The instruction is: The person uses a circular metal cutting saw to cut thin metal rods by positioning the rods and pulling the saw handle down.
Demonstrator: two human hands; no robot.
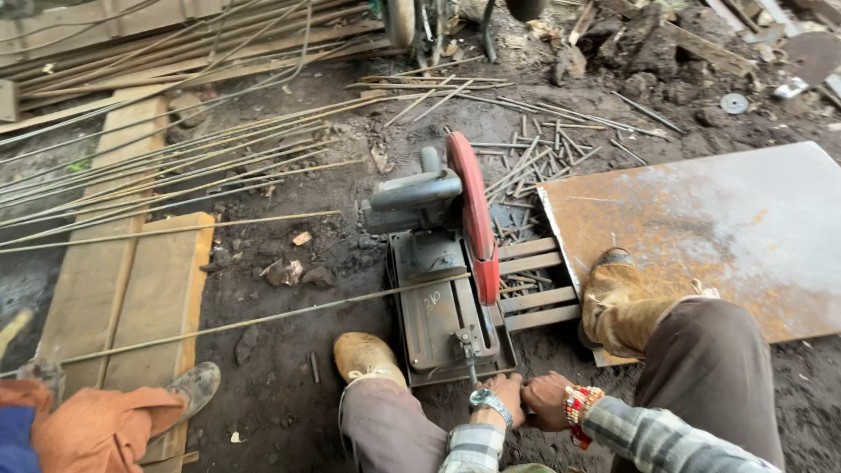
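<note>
Both hands sit low in the frame, just right of centre, pressed close side by side. The left hand is curled into a loose fist, knuckles up, with a silver watch on its wrist. The right hand is likewise closed, its wrist wrapped in beaded bracelets. Plaid sleeves cover both forearms, which slope in from the bottom edge and the lower right.
</note>
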